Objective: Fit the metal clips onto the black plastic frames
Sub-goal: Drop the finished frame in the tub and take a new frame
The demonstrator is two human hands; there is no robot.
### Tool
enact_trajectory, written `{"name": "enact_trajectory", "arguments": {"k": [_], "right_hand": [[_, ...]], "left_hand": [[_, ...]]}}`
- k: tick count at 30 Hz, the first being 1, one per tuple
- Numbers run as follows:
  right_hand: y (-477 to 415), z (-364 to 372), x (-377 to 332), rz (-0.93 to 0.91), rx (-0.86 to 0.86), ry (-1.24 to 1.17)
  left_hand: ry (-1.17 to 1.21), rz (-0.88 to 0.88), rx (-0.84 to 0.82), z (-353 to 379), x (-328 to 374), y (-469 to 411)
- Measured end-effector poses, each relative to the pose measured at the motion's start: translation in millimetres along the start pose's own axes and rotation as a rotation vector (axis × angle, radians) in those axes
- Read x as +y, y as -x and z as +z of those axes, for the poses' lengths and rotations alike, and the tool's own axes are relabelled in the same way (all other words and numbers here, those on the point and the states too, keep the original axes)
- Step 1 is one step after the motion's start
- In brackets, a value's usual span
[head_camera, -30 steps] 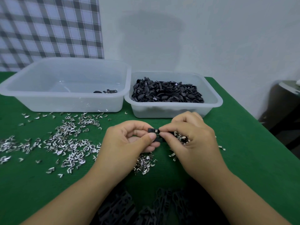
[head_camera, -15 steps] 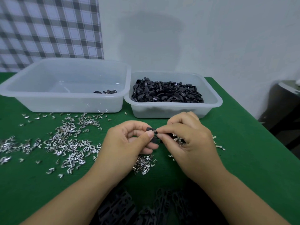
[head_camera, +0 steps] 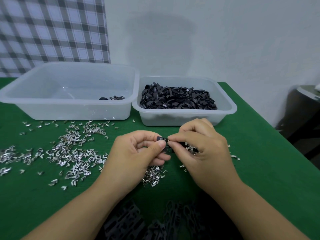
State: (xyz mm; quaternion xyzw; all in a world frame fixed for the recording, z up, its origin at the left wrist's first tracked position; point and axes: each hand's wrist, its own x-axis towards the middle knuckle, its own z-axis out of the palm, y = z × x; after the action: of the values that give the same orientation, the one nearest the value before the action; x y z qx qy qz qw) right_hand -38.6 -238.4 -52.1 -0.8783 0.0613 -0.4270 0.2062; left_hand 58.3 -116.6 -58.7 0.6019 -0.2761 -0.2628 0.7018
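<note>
Frame [head_camera: 159, 138] and metal clip [head_camera: 166, 140] meet between my hands, just above the green table [head_camera: 259, 170]; I judge I'm mid-fit, and next comes a square, firm push to seat the clip. My left hand [head_camera: 138, 153] pinches the frame, thumb over forefinger; my right hand [head_camera: 200, 144] pinches the clip, perhaps cupping spare clips [head_camera: 191, 148] too.
</note>
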Motion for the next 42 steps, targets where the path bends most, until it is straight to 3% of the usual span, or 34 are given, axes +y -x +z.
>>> {"name": "enact_trajectory", "arguments": {"k": [15, 23, 27, 31, 34, 42], "right_hand": [[-4.0, -4.2, -6.6, 0.29, -0.149, -0.227], [-7.1, -6.4, -10.1, 0.253, -0.198, -0.175], [-13.3, -20.0, -2.4, 0.338, -0.228, -0.256], [-10.1, -33.7, 7.7, 0.384, -0.495, -0.046], [-3.5, -31.9, 7.2, 0.317, -0.667, 0.126], [-3.6, -24.3, -1.0, 0.269, -0.719, 0.228]], "left_hand": [[-0.183, 0.114, 0.062, 3.0, 0.1, 4.1], [-0.153, 0.14, 0.052, 3.7, 0.9, 6.3], [-0.175, 0.132, 0.094, 4.0, 0.3, 4.4], [-0.197, 0.121, 0.138, 1.9, -0.7, 2.7], [-0.25, 0.127, 0.122, 2.9, -0.9, 4.4], [-0.246, 0.127, 0.125, 3.1, -1.7, 4.1]]}}
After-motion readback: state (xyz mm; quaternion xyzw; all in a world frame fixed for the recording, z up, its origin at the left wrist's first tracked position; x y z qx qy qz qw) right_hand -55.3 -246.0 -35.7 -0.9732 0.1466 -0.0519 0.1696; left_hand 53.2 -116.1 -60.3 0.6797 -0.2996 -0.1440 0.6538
